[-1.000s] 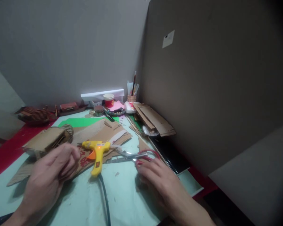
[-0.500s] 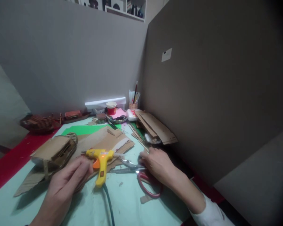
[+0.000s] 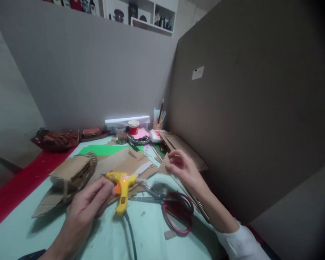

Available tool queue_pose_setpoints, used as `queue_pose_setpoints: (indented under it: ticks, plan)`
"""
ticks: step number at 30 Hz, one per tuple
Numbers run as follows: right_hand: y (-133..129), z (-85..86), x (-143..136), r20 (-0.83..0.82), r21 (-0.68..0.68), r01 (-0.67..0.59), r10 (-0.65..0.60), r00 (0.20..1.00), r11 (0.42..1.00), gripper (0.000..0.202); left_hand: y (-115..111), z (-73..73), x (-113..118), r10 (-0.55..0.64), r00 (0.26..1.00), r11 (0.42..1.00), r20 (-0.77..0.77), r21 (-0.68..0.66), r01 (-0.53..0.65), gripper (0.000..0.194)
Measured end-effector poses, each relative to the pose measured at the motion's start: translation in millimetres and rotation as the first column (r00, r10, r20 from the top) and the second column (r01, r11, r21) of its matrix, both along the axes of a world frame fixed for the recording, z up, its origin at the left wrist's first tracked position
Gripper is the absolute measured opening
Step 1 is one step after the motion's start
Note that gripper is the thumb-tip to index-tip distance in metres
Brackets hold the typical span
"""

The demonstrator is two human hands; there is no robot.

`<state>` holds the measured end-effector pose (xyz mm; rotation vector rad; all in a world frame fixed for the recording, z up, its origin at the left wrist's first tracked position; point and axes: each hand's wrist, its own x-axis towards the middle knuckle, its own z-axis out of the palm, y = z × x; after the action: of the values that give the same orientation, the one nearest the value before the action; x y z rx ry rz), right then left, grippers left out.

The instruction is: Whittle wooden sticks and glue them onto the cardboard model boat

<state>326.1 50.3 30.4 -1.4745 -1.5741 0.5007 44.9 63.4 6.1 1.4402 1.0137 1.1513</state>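
My left hand point(image 3: 93, 202) is closed beside the orange trigger of a yellow hot glue gun point(image 3: 122, 189), whose small light glows orange. What its fingers pinch is hidden behind them. A cardboard boat model point(image 3: 73, 173) with a roofed cabin sits left of that hand. My right hand point(image 3: 185, 169), its fingers curled, holds a small piece of cardboard point(image 3: 164, 165) at its fingertips, above the right side of the table. Red-handled scissors point(image 3: 178, 216) lie below the right hand, blades pointing left toward the glue gun.
Cardboard sheets point(image 3: 119, 162) and green paper point(image 3: 103, 149) lie mid-table. More cardboard point(image 3: 189, 148) is stacked against the right partition. Behind are a red paper cup point(image 3: 133, 128), a pen holder point(image 3: 157, 125) and dark boat models point(image 3: 54, 140). The gun's cord point(image 3: 131, 231) runs toward me.
My right hand has risen off the table beside the scissors, with a cardboard piece now showing at its fingertips. The left hand stays by the glue gun. The view has shifted slightly.
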Motion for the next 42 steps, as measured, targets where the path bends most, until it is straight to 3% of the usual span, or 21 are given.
queue_pose_setpoints:
  ticks: [4,7,9,12,15,17,19,22,26,30,38,42]
  plan:
    - [-5.6,12.7,-35.3,-0.280,0.004,-0.187,0.181,0.943,0.982,0.048,-3.8,7.2,3.4,-0.113,0.991,0.984,0.071,-0.129,0.121,0.036]
    - [-10.4,11.0,-68.6,-0.516,-0.014,-0.295,0.245,0.821,0.956,0.046,-5.5,10.6,6.4,-0.214,0.969,0.960,0.121,-0.159,0.232,0.039]
    - [-11.4,6.0,-85.6,-0.578,-0.010,-0.355,0.284,0.765,0.935,0.044,-6.0,11.9,7.1,-0.248,0.960,0.950,0.133,-0.161,0.267,0.038]
    - [-11.6,2.4,-92.3,-0.552,0.002,-0.411,0.343,0.760,0.912,0.038,-6.4,14.6,5.3,-0.204,0.974,0.963,0.097,-0.161,0.217,0.033]
    - [-15.9,5.7,-72.0,-0.392,0.007,-0.349,0.324,0.861,0.937,0.026,-4.6,19.1,1.1,-0.059,0.988,0.979,0.142,-0.186,0.085,0.031]
    - [-22.2,5.3,-49.7,-0.060,0.007,-0.267,0.267,0.962,0.964,0.018,-1.6,22.2,-1.8,0.053,0.973,0.979,0.227,-0.203,-0.006,0.030]
    - [-30.0,-1.2,-27.6,0.281,-0.080,-0.221,0.235,0.930,0.972,0.014,1.8,24.4,-4.2,0.143,0.945,0.975,0.294,-0.207,-0.083,0.029]
    - [-39.9,-19.0,-4.7,0.564,-0.235,-0.109,0.226,0.794,0.966,0.020,5.5,24.8,-6.6,0.214,0.919,0.969,0.332,-0.194,-0.155,0.027]
    - [-46.1,-37.4,5.0,0.572,-0.292,-0.094,0.252,0.781,0.952,0.029,6.6,21.1,-6.5,0.232,0.916,0.967,0.327,-0.184,-0.179,0.025]
    - [-50.1,-44.7,6.1,0.592,-0.206,-0.109,0.212,0.778,0.973,0.029,5.5,18.0,-4.4,0.236,0.930,0.964,0.281,-0.192,-0.186,0.025]
    - [-78.9,-48.8,4.2,0.678,-0.049,-0.146,0.141,0.722,0.988,0.017,5.0,13.8,-2.3,0.300,0.939,0.943,0.170,-0.204,-0.264,0.038]
    - [-93.7,-46.8,0.9,0.717,-0.028,-0.154,0.127,0.685,0.988,0.032,5.4,10.2,-2.9,0.291,0.946,0.942,0.144,-0.214,-0.257,0.038]
